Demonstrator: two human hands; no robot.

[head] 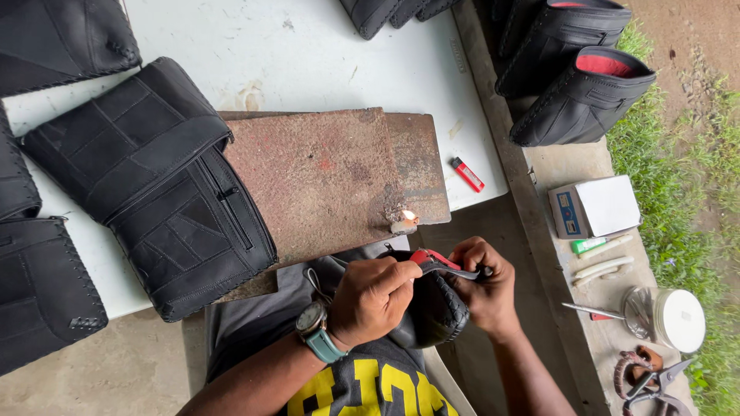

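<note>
- Left hand grips the small black bag over the lap, below the candle.
- Right hand pinches its strap; best kept taut, near the flame without scorching.

Board: lay on the table, a candle stub on its near right corner.
Lighter: lay right of the board.
Bag: lay left, partly on the board.
Box: stood on the bench, far right.
Scissors: lay nearer than the box.
</note>
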